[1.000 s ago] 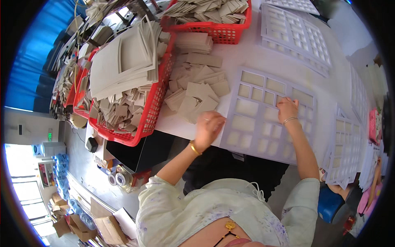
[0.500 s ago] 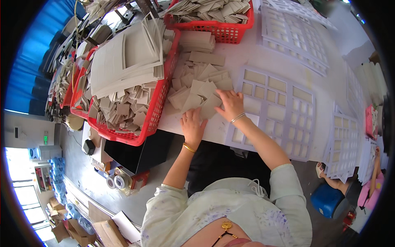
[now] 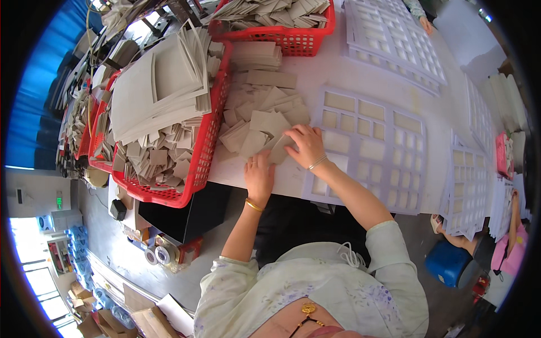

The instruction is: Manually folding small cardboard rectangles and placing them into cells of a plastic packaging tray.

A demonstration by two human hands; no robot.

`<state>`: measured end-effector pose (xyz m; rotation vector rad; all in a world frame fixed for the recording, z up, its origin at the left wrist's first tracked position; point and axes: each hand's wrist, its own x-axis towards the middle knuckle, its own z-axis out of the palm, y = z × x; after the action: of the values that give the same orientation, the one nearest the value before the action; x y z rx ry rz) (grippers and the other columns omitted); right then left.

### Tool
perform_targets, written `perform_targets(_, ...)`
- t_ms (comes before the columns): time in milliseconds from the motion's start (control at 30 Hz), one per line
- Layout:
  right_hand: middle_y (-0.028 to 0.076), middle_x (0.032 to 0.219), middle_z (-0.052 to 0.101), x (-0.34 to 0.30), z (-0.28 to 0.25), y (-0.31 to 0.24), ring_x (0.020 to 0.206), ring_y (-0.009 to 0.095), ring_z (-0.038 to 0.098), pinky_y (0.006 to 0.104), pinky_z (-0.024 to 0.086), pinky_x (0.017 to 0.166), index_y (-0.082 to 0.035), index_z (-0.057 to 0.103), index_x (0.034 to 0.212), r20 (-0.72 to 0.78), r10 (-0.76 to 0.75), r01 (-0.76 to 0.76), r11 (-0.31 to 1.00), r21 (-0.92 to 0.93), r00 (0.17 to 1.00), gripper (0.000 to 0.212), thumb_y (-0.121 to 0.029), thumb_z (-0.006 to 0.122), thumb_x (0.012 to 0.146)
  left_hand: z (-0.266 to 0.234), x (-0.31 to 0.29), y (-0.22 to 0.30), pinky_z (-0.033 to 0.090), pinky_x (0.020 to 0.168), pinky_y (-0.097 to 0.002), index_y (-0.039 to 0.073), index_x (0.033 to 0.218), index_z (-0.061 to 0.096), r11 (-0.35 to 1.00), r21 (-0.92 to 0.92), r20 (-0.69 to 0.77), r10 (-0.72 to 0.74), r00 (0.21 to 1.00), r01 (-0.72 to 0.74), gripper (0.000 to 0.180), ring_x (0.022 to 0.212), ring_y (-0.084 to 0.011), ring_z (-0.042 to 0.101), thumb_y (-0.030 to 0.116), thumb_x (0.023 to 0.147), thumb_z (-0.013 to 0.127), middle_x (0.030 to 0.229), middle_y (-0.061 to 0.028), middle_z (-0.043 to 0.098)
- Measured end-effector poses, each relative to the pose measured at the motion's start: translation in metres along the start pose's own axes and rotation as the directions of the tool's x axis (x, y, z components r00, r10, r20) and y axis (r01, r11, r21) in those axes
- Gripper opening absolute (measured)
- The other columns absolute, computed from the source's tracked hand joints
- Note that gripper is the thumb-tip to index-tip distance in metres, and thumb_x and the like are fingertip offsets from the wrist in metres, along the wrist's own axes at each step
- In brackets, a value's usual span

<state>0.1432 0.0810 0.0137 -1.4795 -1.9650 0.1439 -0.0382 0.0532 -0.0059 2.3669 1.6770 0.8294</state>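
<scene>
On the left, a red basket [image 3: 209, 135] is heaped with grey card scraps [image 3: 159, 158]. Beside it, a loose card pile [image 3: 267, 121] is spread on the worktop [image 3: 310, 73]. At its near edge, a grey card piece [image 3: 278, 152] is flanked by the left hand [image 3: 259, 179] and touched by the right hand [image 3: 307, 147]; hands are apart, whether the piece is pinched cannot be told. Best steadied left, lifted by edges, neighbours undisturbed. Piece is seen flat, matte, partly covered. Further right, a white windowed panel [image 3: 389, 122] is laid.
</scene>
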Motion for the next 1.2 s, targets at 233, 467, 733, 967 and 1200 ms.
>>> perform_targets(233, 0.002, 0.069, 0.056, -0.038, -0.053, 0.044, 0.058, 0.009, 0.054, 0.0231, 0.045, 0.055, -0.007, 0.063, 0.100, -0.059, 0.435, -0.340, 0.775, 0.533, 0.898, 0.021, -0.005, 0.067, 0.080, -0.014, 0.004, 0.006, 0.046, 0.056, -0.0328, 0.007, 0.105, 0.058, 0.919, -0.380, -0.017, -0.120, 0.993, 0.104, 0.025, 0.067, -0.0231, 0.057, 0.001, 0.081, 0.061, 0.084, -0.0093, 0.059)
perform_targets(467, -0.002, 0.071, 0.055, -0.068, -0.100, 0.091, 0.057, 0.003, 0.050, 0.0193, 0.042, 0.052, -0.006, 0.061, 0.106, -0.049, 0.616, -0.484, 0.663, 0.571, 0.786, 0.024, -0.001, 0.064, 0.083, -0.008, 0.030, 0.067, 0.046, 0.056, -0.0292, 0.005, 0.099, 0.059, 0.725, -0.671, 0.262, 0.034, 0.965, 0.156, 0.018, 0.063, -0.0186, 0.057, 0.000, 0.081, 0.061, 0.078, -0.0095, 0.059)
perform_targets(733, -0.002, 0.071, 0.055, -0.076, -0.099, 0.097, 0.057, 0.004, 0.051, 0.0196, 0.043, 0.052, -0.005, 0.062, 0.104, -0.038, 0.641, -0.482, 0.613, 0.626, 0.767, 0.021, -0.001, 0.063, 0.084, 0.036, 0.044, 0.086, 0.047, 0.060, -0.0352, 0.003, 0.091, 0.055, 0.797, -0.596, 0.349, 0.141, 0.926, 0.103, 0.015, 0.066, -0.0265, 0.058, 0.003, 0.078, 0.063, 0.072, -0.0111, 0.058)
perform_targets(967, 0.000, 0.070, 0.057, -0.069, -0.083, 0.101, 0.055, 0.006, 0.054, 0.0224, 0.045, 0.050, -0.005, 0.062, 0.102, 0.108, 0.632, -0.577, 0.606, 0.547, 0.767, 0.019, -0.004, 0.062, 0.084, 0.036, 0.042, 0.096, 0.047, 0.059, -0.0335, 0.005, 0.095, 0.059, 0.848, -0.529, 0.307, 0.145, 0.941, 0.041, 0.019, 0.065, -0.0241, 0.057, 0.003, 0.077, 0.063, 0.080, -0.0107, 0.055)
perform_targets(1200, 0.005, 0.071, 0.059, -0.057, -0.071, 0.097, 0.060, 0.013, 0.057, 0.0292, 0.048, 0.055, -0.005, 0.062, 0.099, 0.184, 0.626, -0.633, 0.638, 0.438, 0.758, 0.019, -0.004, 0.064, 0.080, 0.017, 0.026, 0.097, 0.051, 0.065, -0.0384, 0.007, 0.094, 0.058, 0.943, -0.306, 0.263, 0.213, 0.941, -0.128, 0.014, 0.082, -0.0279, 0.059, 0.006, 0.080, 0.059, 0.089, -0.0074, 0.059)
